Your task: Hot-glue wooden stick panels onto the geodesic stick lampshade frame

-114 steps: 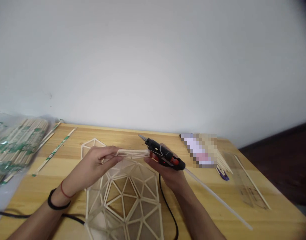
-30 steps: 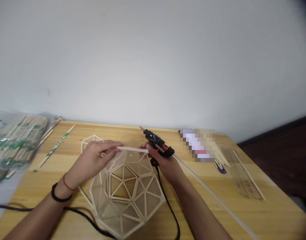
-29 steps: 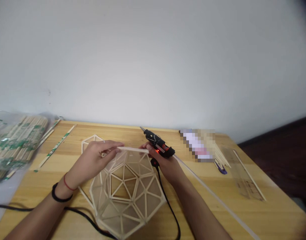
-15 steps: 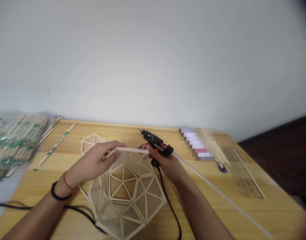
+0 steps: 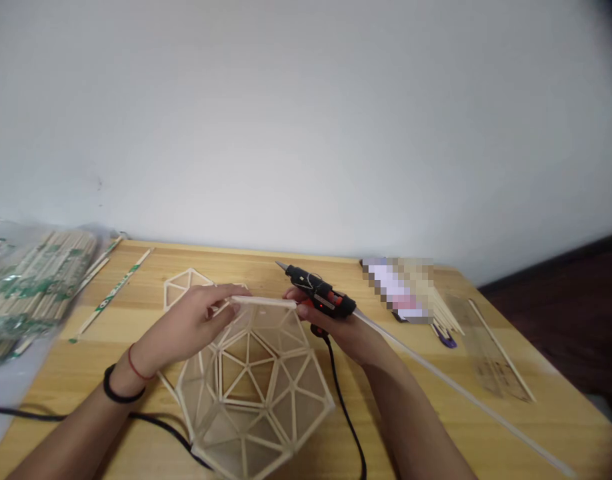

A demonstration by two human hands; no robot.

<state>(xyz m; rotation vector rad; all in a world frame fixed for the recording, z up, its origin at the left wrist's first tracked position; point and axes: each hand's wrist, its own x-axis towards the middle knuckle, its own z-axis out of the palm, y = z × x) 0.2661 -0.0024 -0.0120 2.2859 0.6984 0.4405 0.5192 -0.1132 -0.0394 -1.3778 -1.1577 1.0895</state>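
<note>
A dome-like frame of pale wooden sticks (image 5: 256, 387) rests on the wooden table (image 5: 436, 413), its open side up. My left hand (image 5: 191, 327) pinches the left end of the frame's far top stick (image 5: 263, 302). My right hand (image 5: 343, 327) is wrapped round a black and red glue gun (image 5: 319, 297), nozzle pointing up and left; its fingertips touch the right end of the same stick. A long clear glue stick (image 5: 466, 393) sticks out behind the gun.
A small flat stick pentagon (image 5: 183, 283) lies beyond my left hand. A plastic bag of wrapped chopsticks (image 5: 31, 287) sits at the left edge, loose ones (image 5: 111, 300) beside it. More sticks (image 5: 443, 310) and a clear ruler (image 5: 486, 353) lie at the right. The black cord (image 5: 343, 413) runs toward me.
The frame has been turned and shifted slightly on the table. My right hand with the glue gun has dropped a little to the right. Both hands keep hold of the top stick.
</note>
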